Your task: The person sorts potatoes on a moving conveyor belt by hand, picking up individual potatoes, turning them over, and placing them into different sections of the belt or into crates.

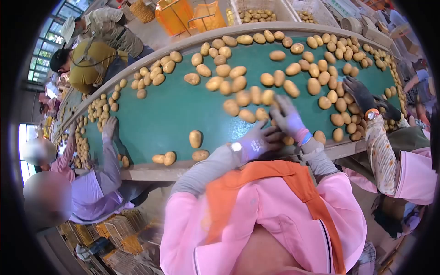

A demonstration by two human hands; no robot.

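A co-worker's gloved hand (110, 128) rested at the green belt's (169, 114) left edge. The left hand (256, 143) hovered with fingers loosely curled, empty; the right hand (288, 117), spread, touched potatoes (256, 98). Many remained unsorted across the belt.

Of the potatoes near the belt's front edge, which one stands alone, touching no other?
The upright potato left of the person's left hand. It sits alone on the green belt, whereas the potatoes below it lie paired by the front edge.
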